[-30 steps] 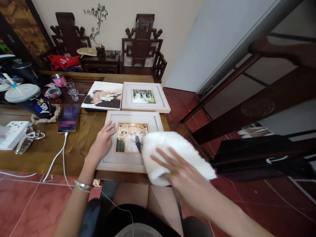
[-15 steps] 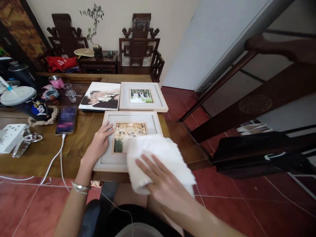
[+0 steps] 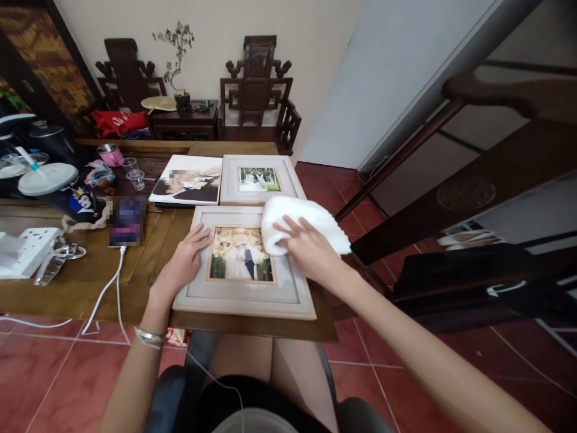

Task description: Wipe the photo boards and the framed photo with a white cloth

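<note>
A light wooden picture frame [image 3: 243, 307] with a wedding photo [image 3: 241, 255] lies flat near the table's front edge. My left hand [image 3: 187, 255] holds it by the left side, palm at the outer edge and fingers resting over the border; its thumb cannot be made out. On the upper right corner of the same frame, my right hand [image 3: 311, 246] presses a folded white cloth [image 3: 293, 210], fingers bent into it. The cloth hides that corner and hangs past the frame's right side.
Behind lie a second picture frame [image 3: 229, 180] and a white-edged photo panel [image 3: 180, 165]. Leftward are a charging phone [image 3: 126, 222], a lidded black cup [image 3: 81, 201], a clear hair claw [image 3: 56, 258] and a power strip [image 3: 33, 249]. A dark wooden chair [image 3: 487, 174] stands at right.
My right hand and the white cloth have moved up and away, from the frame's lower right to its upper right corner, uncovering the photo. My left hand stays on the left side.
</note>
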### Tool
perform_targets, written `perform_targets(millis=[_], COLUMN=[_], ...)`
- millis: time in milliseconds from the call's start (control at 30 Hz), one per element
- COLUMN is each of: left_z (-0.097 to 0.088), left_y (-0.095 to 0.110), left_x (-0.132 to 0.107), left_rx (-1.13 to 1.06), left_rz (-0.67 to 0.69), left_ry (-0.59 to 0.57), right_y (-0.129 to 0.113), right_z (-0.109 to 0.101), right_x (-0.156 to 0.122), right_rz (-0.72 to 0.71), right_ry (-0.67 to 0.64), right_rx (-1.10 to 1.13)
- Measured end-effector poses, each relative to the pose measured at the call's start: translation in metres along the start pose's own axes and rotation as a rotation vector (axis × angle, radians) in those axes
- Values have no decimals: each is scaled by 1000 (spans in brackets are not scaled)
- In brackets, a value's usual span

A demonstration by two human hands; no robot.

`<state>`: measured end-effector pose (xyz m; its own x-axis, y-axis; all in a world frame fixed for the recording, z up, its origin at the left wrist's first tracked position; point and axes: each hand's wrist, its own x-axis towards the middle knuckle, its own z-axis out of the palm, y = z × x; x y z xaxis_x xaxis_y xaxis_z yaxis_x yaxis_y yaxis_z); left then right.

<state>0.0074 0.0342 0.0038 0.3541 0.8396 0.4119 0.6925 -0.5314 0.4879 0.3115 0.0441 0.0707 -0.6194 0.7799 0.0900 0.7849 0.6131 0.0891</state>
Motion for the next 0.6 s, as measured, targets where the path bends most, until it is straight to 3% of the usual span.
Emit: perform_targets(millis=[133,267,367,467,600], left_z=[3,3,3,3,5], left_y=[-1,0,-1,-2,-2], left_x=[0,0,-1,-2,-2], left_rx=[25,26,-3,-39,-56], left_rz=[11,-6,-1,-6,-18], left_ry=[47,51,61,54,59], right_y=[-3,-35,-52,-46,-7], right_z=[-5,0,8,12,10], right_x=[42,81,100,98,69], right_rz=[-1,-146,-146,-77,34], right_ry=[65,82,40,25,-18], right_rx=[-29,-49,-59,-38,-21])
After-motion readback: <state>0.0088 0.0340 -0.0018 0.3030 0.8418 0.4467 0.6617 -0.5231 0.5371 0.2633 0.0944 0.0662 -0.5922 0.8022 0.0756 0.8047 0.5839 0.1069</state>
